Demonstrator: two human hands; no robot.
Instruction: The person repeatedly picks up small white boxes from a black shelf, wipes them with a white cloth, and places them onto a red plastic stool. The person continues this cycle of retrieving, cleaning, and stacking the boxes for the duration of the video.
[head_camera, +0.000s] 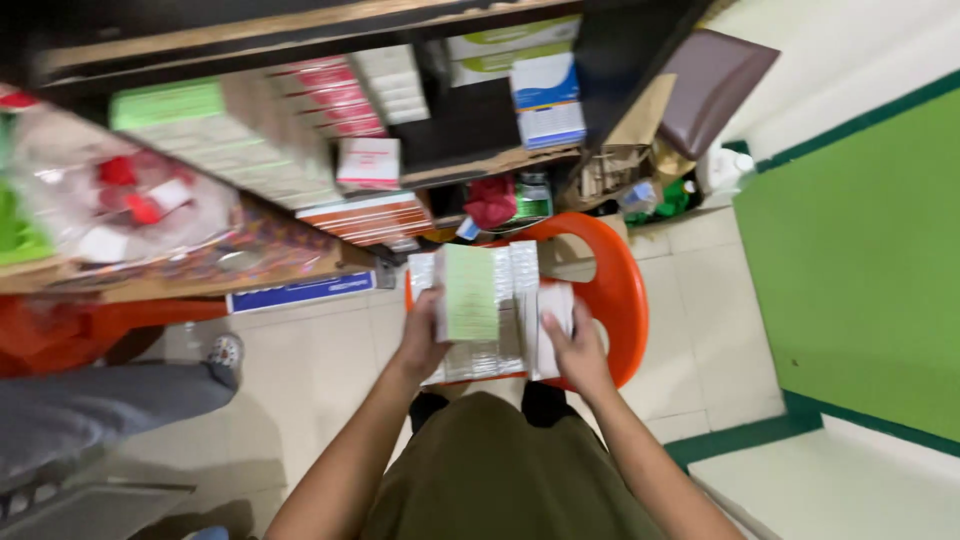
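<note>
Person stands over an orange plastic stool (615, 290), looking straight down. Both hands are on a stack of flat medicine packs (490, 310) resting on the stool seat, approx. centre of view, just in front of the person's olive shirt (500, 470).

Left hand (422, 335) grips the stack's left edge; fingers curl round it & look closed on a pale green box (470, 292) that stands upright on top, probably held that way so its face can be read. Right hand (572, 345) sits at the stack's right edge, fingers wrapped on a white pack (553, 318), thumb on top. So both sets of fingers are closed, not spread. Blister strips w/ silvery backs (522, 268) fan out behind the green box; they seem squared between the two hands so nothing slides off. Motion blur, so exact finger placement is hard to tell.

The stool likely serves as a low counter since it sits right below the shelves (300, 150), which are packed w/ boxes: red-and-white ones (335, 95), a small pink-white box (368, 162), blue-white boxes (548, 100). A clear bag w/ red items (120, 195) lies at left on a lower ledge.

Another person's grey trouser leg & shoe (225, 352) come in from the left, apart from the stool. Floor is pale tile (700, 330); green wall panel (860, 260) on the right.
</note>
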